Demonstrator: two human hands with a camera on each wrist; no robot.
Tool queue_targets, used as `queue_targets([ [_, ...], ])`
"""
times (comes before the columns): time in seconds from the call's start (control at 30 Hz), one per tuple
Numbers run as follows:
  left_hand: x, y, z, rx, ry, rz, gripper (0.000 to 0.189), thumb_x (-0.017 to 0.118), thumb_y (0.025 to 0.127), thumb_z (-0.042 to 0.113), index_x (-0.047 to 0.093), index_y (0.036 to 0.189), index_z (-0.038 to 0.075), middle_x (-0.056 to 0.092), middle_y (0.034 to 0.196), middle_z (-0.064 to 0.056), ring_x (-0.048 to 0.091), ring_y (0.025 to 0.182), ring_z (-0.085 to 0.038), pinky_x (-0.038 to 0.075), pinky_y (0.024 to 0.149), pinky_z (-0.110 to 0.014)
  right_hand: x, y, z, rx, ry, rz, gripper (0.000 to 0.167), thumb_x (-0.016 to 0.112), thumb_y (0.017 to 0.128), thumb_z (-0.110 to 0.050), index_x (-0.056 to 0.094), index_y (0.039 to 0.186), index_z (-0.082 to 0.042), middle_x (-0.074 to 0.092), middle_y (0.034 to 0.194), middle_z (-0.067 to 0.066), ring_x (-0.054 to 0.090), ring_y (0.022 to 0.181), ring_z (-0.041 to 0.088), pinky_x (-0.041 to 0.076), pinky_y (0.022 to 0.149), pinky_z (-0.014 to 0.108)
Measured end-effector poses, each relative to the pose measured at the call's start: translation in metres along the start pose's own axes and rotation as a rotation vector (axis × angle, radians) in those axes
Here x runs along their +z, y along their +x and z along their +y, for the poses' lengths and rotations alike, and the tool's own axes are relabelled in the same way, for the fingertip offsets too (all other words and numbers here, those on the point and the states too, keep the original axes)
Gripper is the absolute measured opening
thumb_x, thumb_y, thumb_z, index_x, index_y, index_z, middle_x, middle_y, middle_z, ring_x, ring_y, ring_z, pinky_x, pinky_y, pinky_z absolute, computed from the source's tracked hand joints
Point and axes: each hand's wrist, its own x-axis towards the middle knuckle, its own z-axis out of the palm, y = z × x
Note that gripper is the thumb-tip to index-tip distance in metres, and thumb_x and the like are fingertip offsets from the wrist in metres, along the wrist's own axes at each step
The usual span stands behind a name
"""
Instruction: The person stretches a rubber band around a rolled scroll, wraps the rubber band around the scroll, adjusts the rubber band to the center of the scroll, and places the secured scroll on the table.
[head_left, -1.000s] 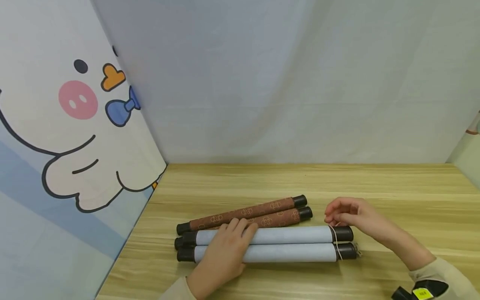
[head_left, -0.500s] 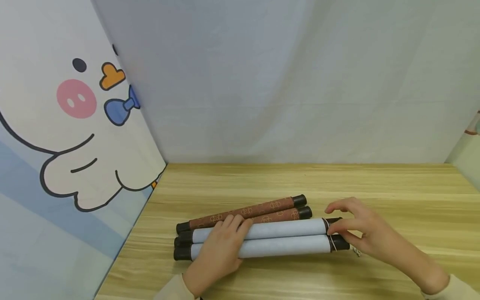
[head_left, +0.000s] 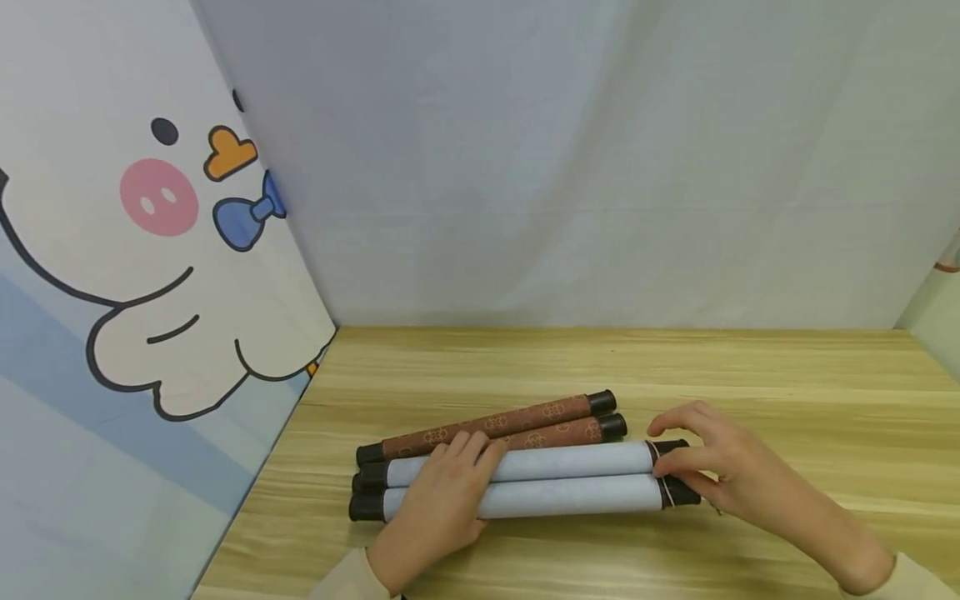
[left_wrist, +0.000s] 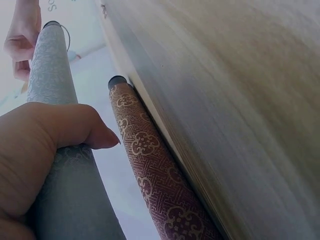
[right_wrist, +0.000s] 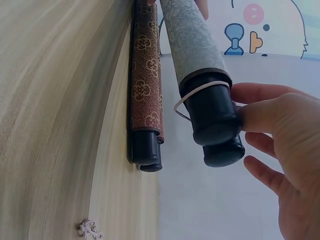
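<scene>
Two pale blue patterned scroll rolls [head_left: 570, 495] with black end knobs lie side by side, bound near the right end by a thin elastic cord [right_wrist: 202, 90]. My left hand [head_left: 442, 498] grips the rolls left of their middle, its thumb [left_wrist: 95, 127] across the near one in the left wrist view. At the right end, my right hand [head_left: 731, 458] has its thumb and a finger at the black knobs [right_wrist: 212, 117], pinching at the cord. The other fingers of this hand stay apart from the knobs. Two brown flower-patterned rolls [head_left: 517, 420] lie just behind, partly covered by the blue ones.
A wood-grain table [head_left: 787, 375] carries everything. A pale cloth [head_left: 570, 167] hangs behind it, and a cartoon-printed cloth [head_left: 225, 342] stands along the left. A small knotted bit of cord [right_wrist: 90, 229] shows near the knobs in the right wrist view.
My right hand has come from behind the knobs down onto them at the cord. The right end of the blue rolls has shifted slightly left and away. My left hand keeps its grip.
</scene>
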Motion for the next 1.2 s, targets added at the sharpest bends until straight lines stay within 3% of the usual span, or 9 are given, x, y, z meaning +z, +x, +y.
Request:
queue_targets([
  [0.4,-0.001,0.001,0.000,0.004,0.019,-0.010,0.089,0.094,0.058,0.033,0.051,0.133,0.014,0.057,0.109,0.000,0.052,0.094,-0.016,0.048,0.071,-0.031,0.002,-0.002,0.002,-0.020,-0.019,-0.013,0.033,0.046,0.103,-0.036,0.074,0.087,-0.029,0.065,0.108,0.001,0.055,0.103,0.016,0.044,0.090,0.016],
  [0.6,-0.002,0.001,0.000,0.000,0.033,-0.017,0.087,0.094,0.059,0.033,0.051,0.133,0.015,0.057,0.110,0.000,0.053,0.094,-0.017,0.048,0.070,-0.031,0.008,-0.001,0.000,0.025,-0.004,-0.033,0.028,0.049,0.102,-0.035,0.072,0.088,-0.027,0.065,0.106,-0.001,0.055,0.099,0.014,0.045,0.084,0.017],
  [0.7,-0.001,0.001,0.001,0.008,0.042,-0.028,0.086,0.094,0.059,0.031,0.052,0.132,0.016,0.058,0.111,0.000,0.053,0.095,-0.016,0.049,0.073,-0.031,0.011,-0.001,-0.007,0.178,0.154,-0.041,0.010,0.061,0.098,-0.018,0.068,0.092,-0.023,0.066,0.105,-0.003,0.058,0.101,0.009,0.045,0.086,0.014],
  [0.83,-0.002,0.001,0.004,0.045,0.069,-0.043,0.083,0.094,0.060,0.029,0.052,0.130,0.018,0.058,0.113,0.001,0.051,0.094,-0.016,0.051,0.077,-0.032,0.012,0.002,-0.016,0.532,0.575,-0.030,0.019,0.056,0.096,0.004,0.060,0.102,-0.013,0.065,0.096,-0.004,0.064,0.090,0.008,0.052,0.083,0.017],
  [0.9,-0.002,0.001,0.006,0.068,0.081,-0.042,0.082,0.094,0.060,0.029,0.051,0.129,0.018,0.058,0.114,0.001,0.051,0.093,-0.015,0.051,0.077,-0.031,0.012,0.004,-0.017,0.688,0.738,0.001,0.014,0.049,0.099,0.004,0.055,0.106,-0.008,0.061,0.086,-0.004,0.063,0.075,0.013,0.056,0.073,0.024],
  [0.97,-0.003,0.000,0.008,0.089,0.092,-0.036,0.081,0.094,0.060,0.028,0.051,0.128,0.019,0.058,0.115,0.002,0.050,0.092,-0.015,0.050,0.076,-0.031,0.012,0.007,-0.015,0.802,0.792,0.019,0.005,0.048,0.101,-0.001,0.052,0.105,-0.002,0.056,0.076,-0.005,0.057,0.060,0.017,0.054,0.061,0.030],
  [1.03,-0.004,0.000,0.008,0.102,0.096,-0.028,0.082,0.094,0.060,0.028,0.051,0.129,0.019,0.058,0.115,0.002,0.050,0.092,-0.015,0.050,0.076,-0.031,0.009,0.008,-0.012,0.922,0.746,-0.011,0.008,0.054,0.101,-0.011,0.055,0.101,-0.003,0.049,0.066,-0.008,0.047,0.049,0.013,0.048,0.049,0.030],
  [1.1,-0.005,-0.001,0.008,0.105,0.093,-0.020,0.082,0.094,0.059,0.027,0.051,0.129,0.019,0.058,0.115,0.002,0.050,0.092,-0.015,0.049,0.075,-0.031,0.006,0.008,-0.007,1.014,0.747,-0.074,0.018,0.056,0.101,-0.015,0.056,0.086,-0.004,0.049,0.063,-0.013,0.047,0.050,0.003,0.035,0.039,0.030],
  [1.2,-0.006,-0.002,0.007,0.098,0.094,-0.006,0.082,0.094,0.058,0.026,0.051,0.127,0.020,0.057,0.114,0.003,0.049,0.091,-0.015,0.048,0.075,-0.031,-0.001,0.005,0.001,1.091,0.969,-0.186,0.037,0.048,0.103,-0.017,0.051,0.066,-0.012,0.033,0.051,-0.011,0.030,0.044,-0.001,0.013,0.037,0.032],
])
